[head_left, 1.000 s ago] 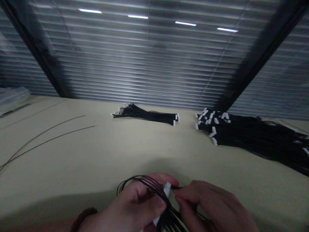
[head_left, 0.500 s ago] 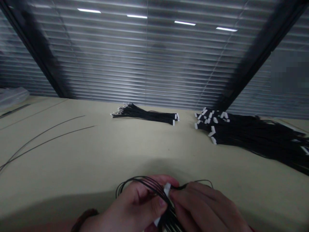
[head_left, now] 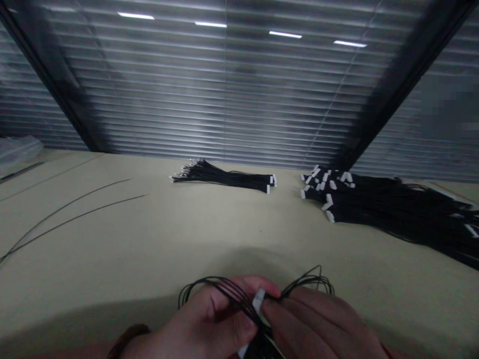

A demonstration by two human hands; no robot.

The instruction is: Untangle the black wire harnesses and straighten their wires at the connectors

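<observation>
Your right hand (head_left: 318, 324) now has more loops of black wire (head_left: 309, 280) rising behind it, while it and your left hand (head_left: 205, 319) pinch one white connector (head_left: 258, 301) just above the near surface (head_left: 224, 234). Farther off lie one small wire bundle (head_left: 220, 175), one large wire bundle (head_left: 389, 209), and two loose wires (head_left: 71, 214).

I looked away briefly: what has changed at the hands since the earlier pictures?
The thin black wires beyond the white connector now rise in a larger loop above the right hand. The left hand and right hand still pinch the connector. The wire bundles on the table stayed as they were.
</observation>
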